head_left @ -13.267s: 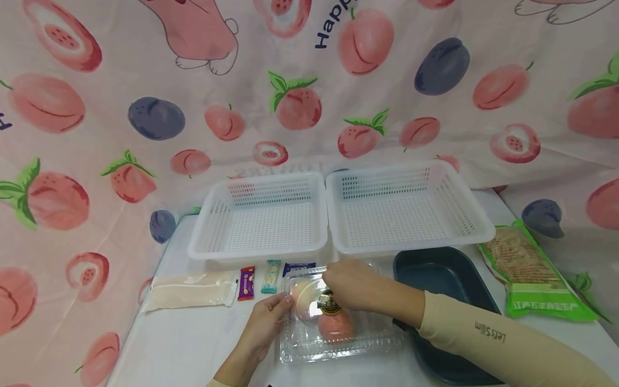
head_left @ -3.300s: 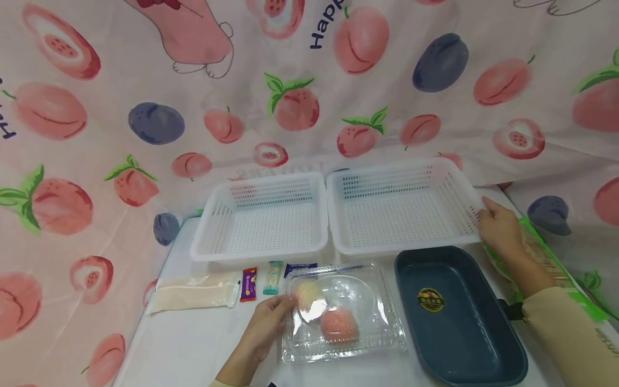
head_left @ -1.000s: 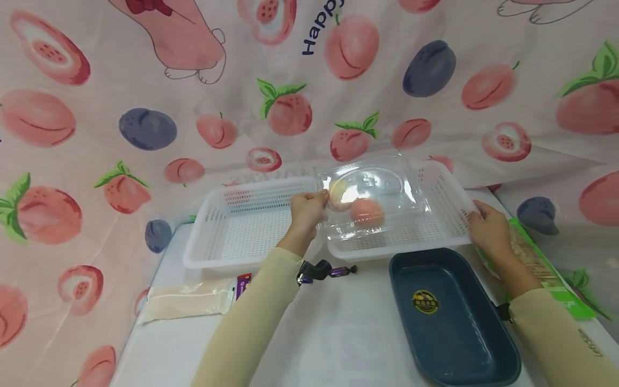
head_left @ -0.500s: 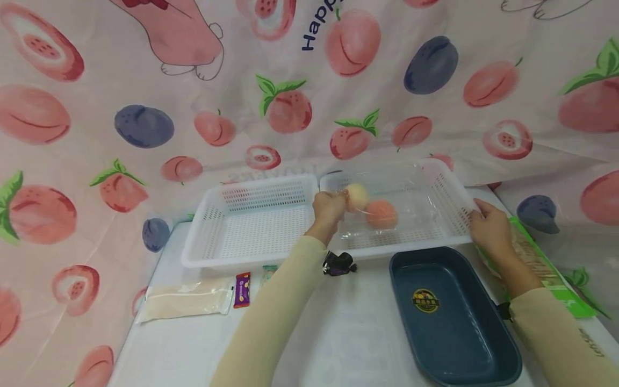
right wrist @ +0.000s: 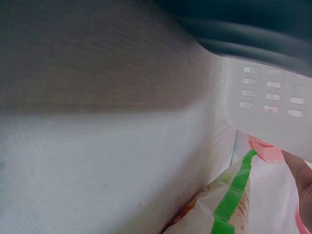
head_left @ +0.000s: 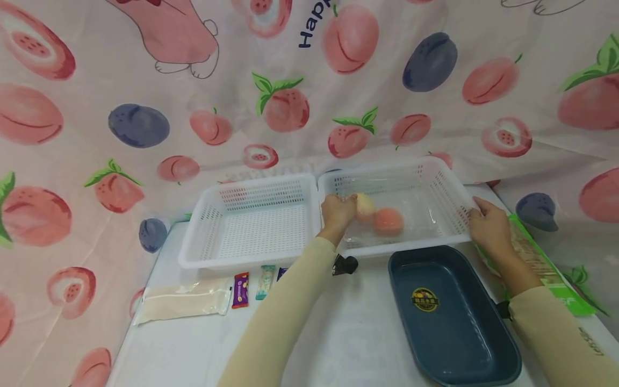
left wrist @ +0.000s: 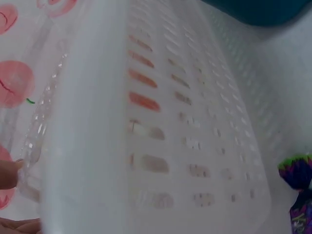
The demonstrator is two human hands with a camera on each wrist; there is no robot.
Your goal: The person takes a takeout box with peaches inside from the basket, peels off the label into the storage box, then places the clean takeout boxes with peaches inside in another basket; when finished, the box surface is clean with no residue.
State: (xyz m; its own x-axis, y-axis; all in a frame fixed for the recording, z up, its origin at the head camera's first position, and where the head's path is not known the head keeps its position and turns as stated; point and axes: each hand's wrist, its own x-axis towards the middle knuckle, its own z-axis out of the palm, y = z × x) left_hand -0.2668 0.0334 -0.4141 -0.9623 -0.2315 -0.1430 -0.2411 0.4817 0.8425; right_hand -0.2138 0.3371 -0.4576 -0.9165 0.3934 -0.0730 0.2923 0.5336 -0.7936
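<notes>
My left hand [head_left: 338,212] pinches the left edge of a clear plastic clamshell box [head_left: 418,209], low inside the right white basket [head_left: 358,251]. Through its lid show a pale yellow round item [head_left: 365,206] and an orange-pink one [head_left: 388,221]. In the left wrist view the box edge [left wrist: 36,126] rises past the basket wall [left wrist: 92,146], fingertips at its corner. My right hand [head_left: 490,223] grips the same basket's right rim. Only part of that hand [right wrist: 304,190] shows in the right wrist view, by the basket wall [right wrist: 273,114].
A second white basket [head_left: 251,262] adjoins on the left. Nearer lie a long beige packet [head_left: 184,301] and small wrapped snacks [head_left: 240,290]. A dark blue pan [head_left: 459,333] bearing a round sticker [head_left: 425,300] stands front right, beside a green food bag [head_left: 537,252].
My right hand went from the box lid to the basket rim; the lid's round sticker now shows in the pan. My left hand lifted the box from the table and lowered it into the right basket.
</notes>
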